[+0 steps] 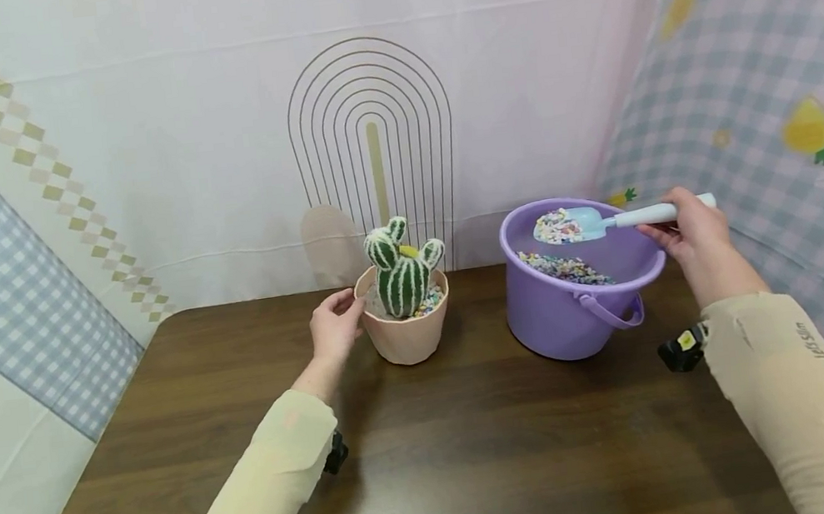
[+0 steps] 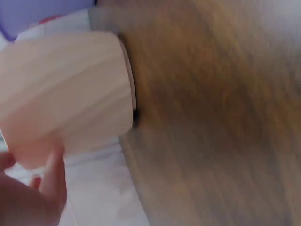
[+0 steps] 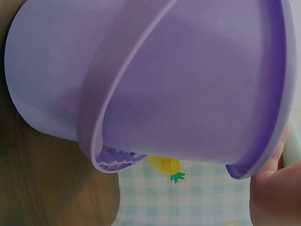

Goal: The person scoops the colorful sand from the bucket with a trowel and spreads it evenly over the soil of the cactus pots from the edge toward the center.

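Note:
A green knitted cactus [image 1: 404, 289] with white stripes stands in a pale pink flowerpot [image 1: 406, 343], with some colourful pebbles [image 1: 429, 299] at its right side. My left hand [image 1: 334, 325] holds the pot's left rim, finger and thumb against its wall in the left wrist view. To the right stands a purple bucket [image 1: 549, 314] partly filled with mixed small pebbles [image 1: 567, 267]. Over its opening, my right hand [image 1: 700, 239] grips the white handle of a light blue scoop [image 1: 591, 223] loaded with pebbles. The right wrist view shows mostly the bucket's outside [image 3: 188, 94].
The bucket's handle [image 1: 618, 317] hangs down at its front right. Both containers stand on a brown wooden table [image 1: 463, 453]. A white patterned cloth [image 1: 219, 143] hangs behind, and a checked cloth [image 1: 756, 87] with fruit prints hangs at the right.

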The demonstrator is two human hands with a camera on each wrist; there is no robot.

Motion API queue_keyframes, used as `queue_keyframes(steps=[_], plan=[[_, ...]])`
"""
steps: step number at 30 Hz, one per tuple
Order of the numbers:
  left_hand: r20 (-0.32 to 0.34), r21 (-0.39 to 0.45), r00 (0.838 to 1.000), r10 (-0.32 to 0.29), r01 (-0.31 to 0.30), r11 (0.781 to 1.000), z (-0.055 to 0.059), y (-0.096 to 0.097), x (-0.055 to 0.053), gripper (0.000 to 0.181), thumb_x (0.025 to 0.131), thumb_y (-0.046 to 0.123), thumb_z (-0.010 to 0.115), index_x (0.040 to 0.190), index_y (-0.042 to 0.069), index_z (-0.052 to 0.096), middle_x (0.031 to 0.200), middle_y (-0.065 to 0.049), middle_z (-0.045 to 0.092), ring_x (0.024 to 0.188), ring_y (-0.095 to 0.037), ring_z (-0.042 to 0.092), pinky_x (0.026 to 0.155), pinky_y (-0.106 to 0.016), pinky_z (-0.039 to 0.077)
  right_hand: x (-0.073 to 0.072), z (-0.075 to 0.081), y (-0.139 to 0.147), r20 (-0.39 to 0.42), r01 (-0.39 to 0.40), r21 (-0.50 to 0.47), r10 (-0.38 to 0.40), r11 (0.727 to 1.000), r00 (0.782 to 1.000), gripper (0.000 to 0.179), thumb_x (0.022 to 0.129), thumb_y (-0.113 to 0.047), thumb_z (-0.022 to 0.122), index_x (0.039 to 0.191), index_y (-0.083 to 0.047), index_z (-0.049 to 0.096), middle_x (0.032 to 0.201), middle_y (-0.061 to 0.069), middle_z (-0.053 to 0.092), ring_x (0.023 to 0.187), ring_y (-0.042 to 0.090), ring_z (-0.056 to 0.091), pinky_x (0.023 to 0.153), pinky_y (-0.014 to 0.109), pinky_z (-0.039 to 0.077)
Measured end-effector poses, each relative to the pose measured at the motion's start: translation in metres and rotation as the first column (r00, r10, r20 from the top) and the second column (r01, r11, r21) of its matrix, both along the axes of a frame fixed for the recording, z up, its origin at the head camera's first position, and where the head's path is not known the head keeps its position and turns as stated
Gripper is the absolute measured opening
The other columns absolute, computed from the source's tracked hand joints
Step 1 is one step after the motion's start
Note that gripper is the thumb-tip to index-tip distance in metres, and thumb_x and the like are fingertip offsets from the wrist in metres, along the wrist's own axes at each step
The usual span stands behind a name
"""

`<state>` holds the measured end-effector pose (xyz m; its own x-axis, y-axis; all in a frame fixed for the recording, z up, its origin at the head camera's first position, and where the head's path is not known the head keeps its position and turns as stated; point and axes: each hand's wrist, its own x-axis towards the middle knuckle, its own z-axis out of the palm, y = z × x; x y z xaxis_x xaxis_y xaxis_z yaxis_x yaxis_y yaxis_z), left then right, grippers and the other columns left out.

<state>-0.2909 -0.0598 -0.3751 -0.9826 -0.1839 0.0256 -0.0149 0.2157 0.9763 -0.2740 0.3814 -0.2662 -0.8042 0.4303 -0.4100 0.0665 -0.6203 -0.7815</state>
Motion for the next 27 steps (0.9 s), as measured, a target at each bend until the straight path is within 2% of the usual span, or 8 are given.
queue_keyframes(steps=[4, 8, 11, 16, 19, 23, 25, 27], plan=[[-0.050, -0.015, 0.996, 0.070, -0.071, 0.997, -0.002, 0.008, 0.009, 0.039, 0.086, 0.023, 0.066, 0.116, 0.000, 0.057, 0.112, -0.019, 0.063, 0.097, -0.026, 0.063, 0.070, -0.027, 0.057, 0.002, 0.001, 0.000, -0.003, 0.003, -0.007, -0.003, 1.000, 1.000, 0.030, 0.084, -0.002, 0.056, 0.107, -0.015, 0.042, 0.061, 0.012, 0.055, 0.055, 0.026, 0.062, 0.056, 0.033, 0.058], [-0.089, -0.025, 0.994, 0.069, -0.072, 0.997, -0.002, 0.015, 0.015, 0.037, 0.083, 0.016, 0.067, 0.114, -0.001, 0.055, 0.110, -0.020, 0.061, 0.101, -0.029, 0.063, 0.079, -0.032, 0.056, 0.004, 0.002, 0.000, -0.004, 0.006, -0.013, -0.006, 1.000, 1.000, 0.032, 0.084, -0.002, 0.056, 0.108, -0.016, 0.041, 0.061, 0.012, 0.055, 0.055, 0.026, 0.063, 0.057, 0.032, 0.059], [-0.072, 0.014, 0.996, 0.045, -0.044, 0.999, -0.003, 0.014, 0.013, 0.036, 0.084, 0.010, 0.064, 0.116, -0.003, 0.054, 0.112, -0.022, 0.060, 0.099, -0.028, 0.063, 0.075, -0.029, 0.057, 0.005, 0.001, -0.002, -0.006, 0.005, -0.021, -0.005, 1.000, 1.000, 0.031, 0.083, -0.002, 0.057, 0.107, -0.016, 0.042, 0.061, 0.013, 0.056, 0.055, 0.026, 0.063, 0.057, 0.033, 0.059], [-0.010, 0.144, 1.000, -0.008, 0.009, 0.990, -0.004, 0.008, 0.003, 0.037, 0.086, 0.007, 0.062, 0.121, -0.002, 0.055, 0.116, -0.021, 0.059, 0.074, -0.010, 0.060, 0.063, -0.024, 0.057, 0.007, 0.001, -0.004, -0.011, -0.001, -0.031, 0.001, 1.000, 1.000, 0.025, 0.082, -0.002, 0.058, 0.101, -0.013, 0.046, 0.060, 0.013, 0.057, 0.055, 0.027, 0.063, 0.057, 0.033, 0.059], [-0.021, 0.152, 0.999, 0.033, -0.030, 0.988, -0.005, 0.007, 0.000, 0.033, 0.086, 0.009, 0.062, 0.118, -0.001, 0.059, 0.115, -0.022, 0.062, 0.067, -0.005, 0.057, 0.061, -0.023, 0.056, 0.007, 0.002, -0.005, -0.019, -0.011, -0.040, 0.010, 0.999, 1.000, 0.022, 0.082, -0.002, 0.059, 0.098, -0.012, 0.047, 0.061, 0.014, 0.057, 0.056, 0.027, 0.063, 0.058, 0.033, 0.059], [-0.074, 0.060, 0.989, 0.126, -0.122, 0.991, -0.004, 0.012, 0.005, 0.032, 0.086, 0.016, 0.065, 0.112, -0.001, 0.061, 0.109, -0.021, 0.065, 0.082, -0.016, 0.063, 0.068, -0.023, 0.054, 0.006, 0.005, -0.005, -0.009, -0.009, -0.063, 0.008, 0.998, 1.000, 0.023, 0.083, -0.003, 0.060, 0.099, -0.013, 0.048, 0.063, 0.014, 0.057, 0.057, 0.027, 0.063, 0.059, 0.032, 0.059], [-0.097, 0.009, 0.986, 0.135, -0.135, 0.991, -0.004, 0.015, 0.010, 0.034, 0.085, 0.016, 0.066, 0.113, -0.002, 0.060, 0.110, -0.020, 0.064, 0.094, -0.024, 0.064, 0.075, -0.026, 0.054, 0.006, 0.006, -0.005, -0.003, -0.005, -0.073, 0.005, 0.997, 1.000, 0.024, 0.083, -0.003, 0.060, 0.101, -0.015, 0.047, 0.063, 0.014, 0.057, 0.058, 0.027, 0.064, 0.059, 0.032, 0.059], [-0.105, -0.018, 0.988, 0.117, -0.120, 0.993, -0.004, 0.017, 0.012, 0.036, 0.085, 0.015, 0.065, 0.116, -0.002, 0.058, 0.112, -0.020, 0.063, 0.100, -0.028, 0.063, 0.080, -0.031, 0.055, 0.006, 0.006, -0.005, -0.001, 0.001, -0.080, -0.001, 0.997, 1.000, 0.024, 0.084, -0.004, 0.059, 0.101, -0.015, 0.047, 0.062, 0.014, 0.057, 0.058, 0.027, 0.064, 0.059, 0.032, 0.059]])
